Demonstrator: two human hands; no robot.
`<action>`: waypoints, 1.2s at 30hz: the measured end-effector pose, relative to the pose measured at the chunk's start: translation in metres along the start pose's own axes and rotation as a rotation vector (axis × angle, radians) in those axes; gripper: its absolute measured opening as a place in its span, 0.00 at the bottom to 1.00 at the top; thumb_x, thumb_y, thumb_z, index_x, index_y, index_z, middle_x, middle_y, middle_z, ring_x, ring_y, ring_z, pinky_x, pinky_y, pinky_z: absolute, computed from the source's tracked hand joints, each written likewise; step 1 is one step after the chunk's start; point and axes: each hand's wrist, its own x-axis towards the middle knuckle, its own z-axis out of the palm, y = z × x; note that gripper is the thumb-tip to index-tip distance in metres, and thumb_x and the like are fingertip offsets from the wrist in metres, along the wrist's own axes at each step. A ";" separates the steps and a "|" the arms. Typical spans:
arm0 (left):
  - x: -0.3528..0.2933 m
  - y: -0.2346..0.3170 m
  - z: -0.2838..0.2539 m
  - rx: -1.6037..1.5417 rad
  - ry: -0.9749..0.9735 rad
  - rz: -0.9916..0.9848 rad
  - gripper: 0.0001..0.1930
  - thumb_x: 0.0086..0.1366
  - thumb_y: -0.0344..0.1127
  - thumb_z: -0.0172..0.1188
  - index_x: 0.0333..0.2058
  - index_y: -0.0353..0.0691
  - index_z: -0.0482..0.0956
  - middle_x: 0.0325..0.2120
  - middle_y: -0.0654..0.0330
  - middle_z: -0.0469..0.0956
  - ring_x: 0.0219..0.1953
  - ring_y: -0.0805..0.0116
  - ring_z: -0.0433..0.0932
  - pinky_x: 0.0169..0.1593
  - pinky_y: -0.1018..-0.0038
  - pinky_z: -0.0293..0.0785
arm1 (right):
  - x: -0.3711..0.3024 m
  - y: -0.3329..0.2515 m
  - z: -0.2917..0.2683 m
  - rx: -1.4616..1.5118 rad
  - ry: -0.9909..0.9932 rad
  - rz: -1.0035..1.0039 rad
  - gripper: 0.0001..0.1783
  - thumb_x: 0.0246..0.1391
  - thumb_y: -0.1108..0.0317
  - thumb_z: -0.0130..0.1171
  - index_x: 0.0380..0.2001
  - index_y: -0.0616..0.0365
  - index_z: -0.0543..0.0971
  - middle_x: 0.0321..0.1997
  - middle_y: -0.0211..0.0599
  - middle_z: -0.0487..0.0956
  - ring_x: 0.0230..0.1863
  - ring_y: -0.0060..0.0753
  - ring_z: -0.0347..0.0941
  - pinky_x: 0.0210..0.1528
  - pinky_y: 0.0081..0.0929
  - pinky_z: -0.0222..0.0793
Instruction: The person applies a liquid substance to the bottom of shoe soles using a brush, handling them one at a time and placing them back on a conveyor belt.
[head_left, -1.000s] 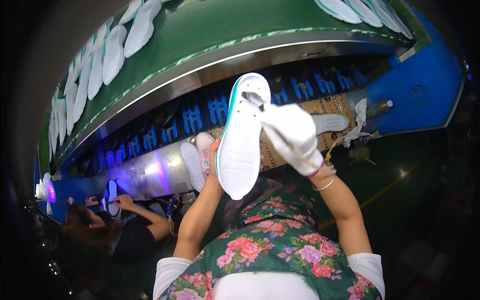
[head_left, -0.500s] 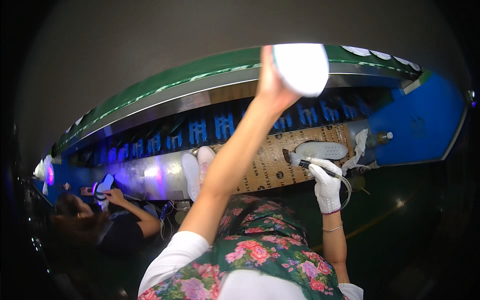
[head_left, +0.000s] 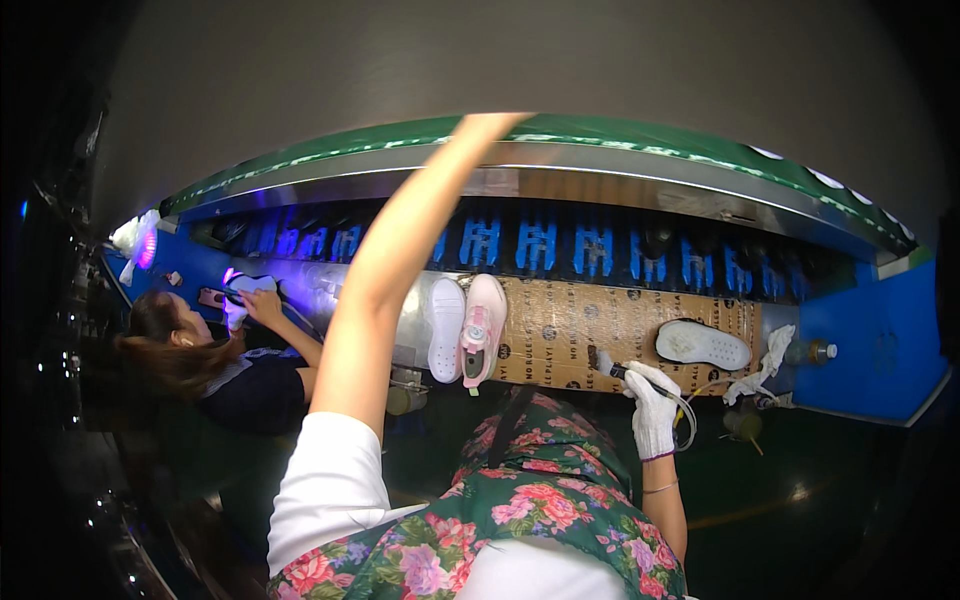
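Observation:
My left arm stretches up and away over the green belt edge, and its hand is hidden behind the dark overhang at the top. My right hand [head_left: 655, 408], in a white knitted glove, is closed round a brush [head_left: 606, 363] with a thin hose trailing from it. The brush tip hangs over the printed cardboard [head_left: 560, 330], apart from a white shoe sole [head_left: 705, 345] with a dark edge lying to its right. Left of the cardboard, a second white sole [head_left: 446, 335] lies beside a pink sneaker [head_left: 483, 325] with a round dial.
A row of blue holders [head_left: 537, 245] runs behind the bench under the green-edged belt [head_left: 640, 133]. At the right are a crumpled white cloth [head_left: 772, 358], a bottle [head_left: 800, 352] and a blue panel [head_left: 880, 340]. A co-worker [head_left: 255, 375] sits at the left under violet light.
My left hand, which held a white sole over the belt edge, has passed out of sight. The brush has come away from the sole on the cardboard. The view has shifted.

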 end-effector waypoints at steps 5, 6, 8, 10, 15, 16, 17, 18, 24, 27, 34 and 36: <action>0.024 -0.099 -0.013 0.328 -0.137 -0.028 0.24 0.61 0.42 0.67 0.54 0.42 0.82 0.47 0.52 0.82 0.50 0.57 0.81 0.53 0.61 0.79 | 0.004 0.013 0.013 -0.055 -0.049 0.027 0.12 0.52 0.78 0.70 0.41 0.68 0.86 0.33 0.38 0.86 0.29 0.25 0.80 0.31 0.19 0.74; 0.022 -0.103 -0.012 0.328 -0.157 -0.025 0.24 0.61 0.43 0.68 0.54 0.42 0.82 0.47 0.52 0.82 0.50 0.56 0.81 0.53 0.61 0.79 | 0.002 0.012 0.018 -0.052 -0.035 0.027 0.11 0.53 0.78 0.70 0.41 0.68 0.86 0.33 0.38 0.86 0.29 0.24 0.80 0.31 0.19 0.74; 0.020 -0.111 -0.014 0.330 -0.161 -0.015 0.23 0.61 0.43 0.68 0.54 0.42 0.82 0.47 0.52 0.82 0.50 0.56 0.81 0.53 0.60 0.79 | -0.001 0.009 0.026 -0.046 -0.031 0.052 0.11 0.53 0.78 0.70 0.41 0.67 0.86 0.34 0.37 0.86 0.30 0.24 0.81 0.32 0.19 0.75; 0.014 -0.122 -0.024 0.338 -0.153 -0.006 0.23 0.61 0.43 0.68 0.53 0.42 0.82 0.47 0.51 0.82 0.49 0.55 0.81 0.53 0.60 0.79 | 0.001 0.003 0.036 -0.040 -0.052 0.103 0.12 0.53 0.77 0.71 0.41 0.66 0.87 0.35 0.36 0.87 0.31 0.24 0.82 0.33 0.19 0.77; 0.009 -0.138 -0.046 0.324 -0.094 0.034 0.23 0.60 0.44 0.68 0.52 0.42 0.83 0.47 0.51 0.83 0.49 0.54 0.81 0.52 0.59 0.79 | 0.006 0.011 0.057 -0.068 -0.119 0.127 0.11 0.53 0.76 0.71 0.42 0.65 0.87 0.35 0.36 0.87 0.31 0.24 0.82 0.34 0.19 0.77; 0.006 -0.145 -0.050 0.325 -0.081 0.041 0.23 0.60 0.44 0.68 0.52 0.42 0.83 0.47 0.51 0.83 0.48 0.53 0.81 0.52 0.58 0.79 | 0.008 0.010 0.059 -0.064 -0.145 0.112 0.11 0.53 0.76 0.71 0.41 0.65 0.87 0.35 0.36 0.87 0.32 0.24 0.82 0.34 0.19 0.77; 0.006 -0.147 -0.054 0.327 -0.073 0.043 0.22 0.60 0.44 0.68 0.52 0.42 0.83 0.47 0.51 0.83 0.48 0.53 0.81 0.52 0.58 0.78 | 0.009 0.008 0.061 -0.060 -0.170 0.096 0.11 0.53 0.76 0.71 0.41 0.65 0.87 0.35 0.36 0.87 0.32 0.24 0.82 0.34 0.19 0.77; 0.007 -0.151 -0.061 0.335 -0.058 0.055 0.22 0.60 0.44 0.68 0.51 0.42 0.83 0.47 0.51 0.83 0.48 0.53 0.82 0.52 0.58 0.78 | 0.010 0.009 0.067 -0.075 -0.165 0.092 0.11 0.53 0.76 0.71 0.41 0.65 0.87 0.35 0.36 0.87 0.32 0.24 0.82 0.34 0.20 0.77; 0.016 -0.159 -0.091 0.362 0.025 0.127 0.22 0.59 0.45 0.68 0.50 0.42 0.84 0.47 0.51 0.83 0.47 0.51 0.82 0.52 0.56 0.78 | 0.008 0.008 0.065 -0.062 -0.172 0.062 0.11 0.53 0.77 0.71 0.41 0.66 0.87 0.36 0.36 0.87 0.32 0.24 0.82 0.34 0.19 0.77; 0.022 -0.152 -0.098 0.401 0.071 0.162 0.22 0.59 0.45 0.68 0.49 0.42 0.84 0.47 0.51 0.83 0.47 0.50 0.82 0.51 0.56 0.78 | 0.007 0.008 0.055 -0.039 -0.135 0.048 0.11 0.54 0.77 0.70 0.42 0.66 0.87 0.36 0.37 0.87 0.31 0.24 0.81 0.34 0.19 0.76; -0.046 -0.163 -0.098 0.327 0.220 -0.024 0.18 0.59 0.43 0.68 0.45 0.42 0.86 0.45 0.51 0.83 0.44 0.47 0.83 0.51 0.54 0.78 | 0.018 -0.001 0.023 0.158 -0.067 0.141 0.15 0.56 0.78 0.67 0.47 0.69 0.83 0.38 0.40 0.85 0.30 0.27 0.79 0.33 0.21 0.73; -0.068 -0.154 -0.111 0.187 0.301 -0.165 0.11 0.57 0.33 0.69 0.40 0.43 0.87 0.38 0.51 0.82 0.42 0.49 0.83 0.49 0.59 0.79 | 0.018 -0.011 0.031 0.165 -0.033 0.134 0.16 0.56 0.76 0.68 0.48 0.68 0.83 0.39 0.38 0.85 0.31 0.27 0.78 0.33 0.21 0.72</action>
